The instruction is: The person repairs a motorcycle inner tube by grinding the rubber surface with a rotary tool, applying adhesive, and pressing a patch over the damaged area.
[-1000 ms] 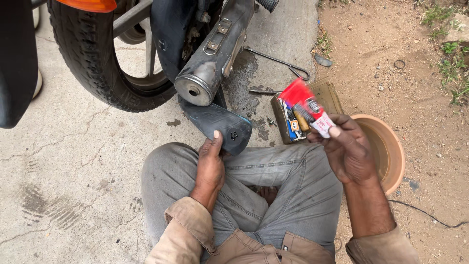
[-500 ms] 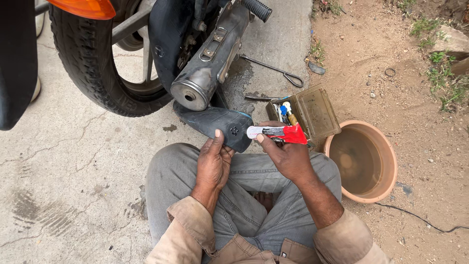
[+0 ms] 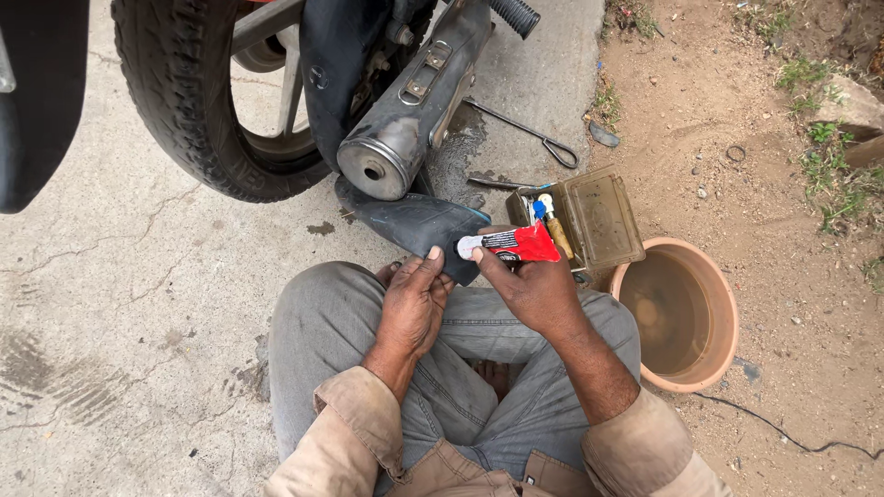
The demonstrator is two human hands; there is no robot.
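Observation:
I sit cross-legged on the ground beside a motorbike. My left hand [image 3: 412, 304] pins a black rubber inner tube [image 3: 410, 223] against my left knee with the fingertips. My right hand [image 3: 532, 290] grips a small red tube [image 3: 517, 244] with a white cap end, held level with the cap pointing left, close to the rubber by my left fingertips. The black tube runs up under the bike's grey exhaust pipe [image 3: 410, 115].
The rear tyre [image 3: 180, 101] stands at the upper left. An open greenish tool box [image 3: 594, 219] with small tools lies just behind my right hand. A terracotta bowl [image 3: 681, 313] holds muddy water at the right. A bent metal rod [image 3: 529, 133] lies on the concrete.
My right hand has carried the red tube from over the tool box down and left to the rubber, turning it level. My left hand has stayed on the inner tube.

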